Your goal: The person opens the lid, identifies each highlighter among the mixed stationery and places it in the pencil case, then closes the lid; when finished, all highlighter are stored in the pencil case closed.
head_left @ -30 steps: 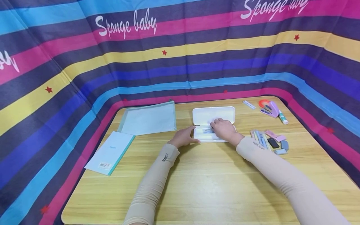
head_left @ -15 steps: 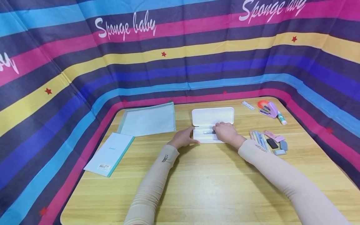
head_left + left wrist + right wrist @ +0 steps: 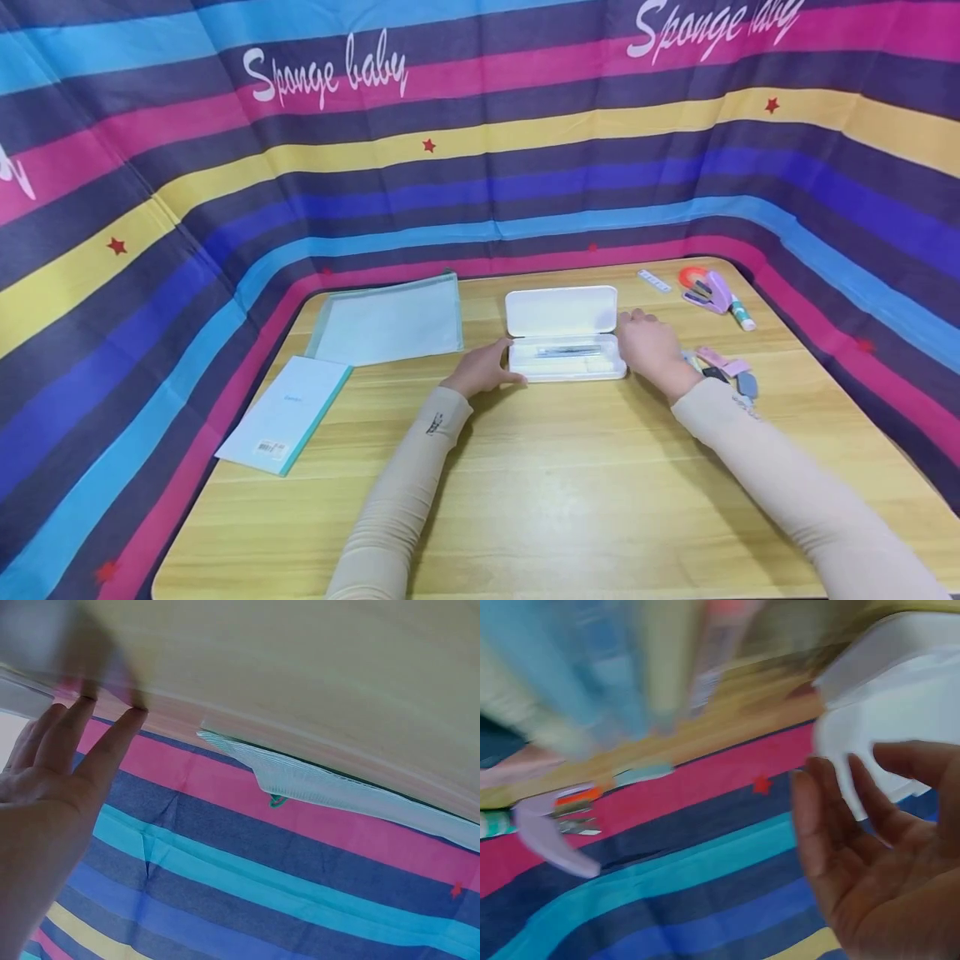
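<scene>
A white pencil case (image 3: 566, 367) lies with its lid (image 3: 561, 311) raised toward the back. Inside it, slim pen-like items (image 3: 568, 351) lie lengthwise. My left hand (image 3: 482, 368) holds the case's left end between thumb and fingers; in the left wrist view its fingers (image 3: 112, 746) reach out fairly straight. My right hand (image 3: 651, 346) is just past the case's right end, holding nothing. In the right wrist view that hand (image 3: 877, 840) shows relaxed, slightly bent fingers apart from each other, with the white case behind them.
Pens (image 3: 615, 667) and erasers (image 3: 746, 383) lie beyond my right hand, partly hidden by its sleeve. A purple stapler (image 3: 718, 292), glue stick (image 3: 742, 314) and orange tape roll (image 3: 692, 277) sit at the back right. A mesh pouch (image 3: 390, 321) and notebook (image 3: 285, 414) lie left.
My right hand has come out of the pencil case and moved right, toward the pens and erasers. The slim items inside now show in full. My left hand stays at the case's left end.
</scene>
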Demonstrator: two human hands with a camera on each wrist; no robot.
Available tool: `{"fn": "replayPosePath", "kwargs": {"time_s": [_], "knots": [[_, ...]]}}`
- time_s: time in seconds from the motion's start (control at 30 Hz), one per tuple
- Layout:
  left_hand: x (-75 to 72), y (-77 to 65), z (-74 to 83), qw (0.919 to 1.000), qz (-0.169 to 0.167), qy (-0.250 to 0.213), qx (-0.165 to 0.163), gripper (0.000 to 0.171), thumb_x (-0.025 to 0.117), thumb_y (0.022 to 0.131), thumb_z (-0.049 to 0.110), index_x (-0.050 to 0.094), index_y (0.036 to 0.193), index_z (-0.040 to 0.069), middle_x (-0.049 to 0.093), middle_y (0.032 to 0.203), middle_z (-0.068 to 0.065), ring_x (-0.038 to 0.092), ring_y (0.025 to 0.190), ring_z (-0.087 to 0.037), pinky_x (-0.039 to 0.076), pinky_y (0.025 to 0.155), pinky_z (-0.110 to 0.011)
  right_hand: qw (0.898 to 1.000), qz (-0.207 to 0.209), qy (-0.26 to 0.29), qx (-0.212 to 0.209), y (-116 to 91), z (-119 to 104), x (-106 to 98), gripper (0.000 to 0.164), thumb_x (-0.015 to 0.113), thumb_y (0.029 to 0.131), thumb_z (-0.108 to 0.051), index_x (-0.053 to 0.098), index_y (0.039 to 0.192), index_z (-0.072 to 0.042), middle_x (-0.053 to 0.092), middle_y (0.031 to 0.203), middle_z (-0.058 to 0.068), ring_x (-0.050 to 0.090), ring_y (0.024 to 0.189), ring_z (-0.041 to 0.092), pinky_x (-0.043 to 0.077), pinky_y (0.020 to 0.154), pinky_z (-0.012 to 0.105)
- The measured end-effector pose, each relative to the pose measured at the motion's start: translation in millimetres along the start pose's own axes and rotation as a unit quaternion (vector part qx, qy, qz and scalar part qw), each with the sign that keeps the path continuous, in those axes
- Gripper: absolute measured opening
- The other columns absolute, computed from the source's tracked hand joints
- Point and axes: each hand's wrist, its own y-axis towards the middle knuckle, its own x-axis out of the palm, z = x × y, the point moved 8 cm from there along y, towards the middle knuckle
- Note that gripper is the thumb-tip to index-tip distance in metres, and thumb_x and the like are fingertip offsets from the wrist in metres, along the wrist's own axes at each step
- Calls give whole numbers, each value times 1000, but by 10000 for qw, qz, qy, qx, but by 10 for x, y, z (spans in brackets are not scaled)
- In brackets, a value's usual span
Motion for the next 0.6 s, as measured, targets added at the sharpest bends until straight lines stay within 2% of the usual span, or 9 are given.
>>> {"fn": "replayPosePath", "kwargs": {"time_s": [0.1,0.23,0.47,0.6], "knots": [[-26,-6,16,10000,22,25,25,90,62,61,62,32,133,18,44,127,0,47,101,-14,38,87,-34,9983,-409,35,411,-61,197,18,18,48,80,-12,52,89,4,49,76,17,49,65,31,40,46,46],[-34,-8,29,10000,-4,48,75,89,62,62,62,32,133,17,45,126,-1,47,101,-14,38,87,-33,9953,-734,30,626,-150,347,41,19,46,77,-10,52,87,5,49,74,17,49,66,33,40,49,47],[-31,-30,27,10000,-25,-70,43,90,63,62,60,31,134,17,47,123,-1,48,89,-14,39,83,-33,9933,-920,-249,657,-305,390,85,18,45,79,-8,55,78,6,47,69,17,48,65,34,40,51,48],[-22,-36,26,10000,-26,-60,24,90,62,62,62,30,134,17,44,127,-1,46,94,-13,38,86,-33,9895,-1187,-331,751,-361,398,96,14,47,78,-6,56,74,4,50,68,17,50,65,33,42,52,47]]}}
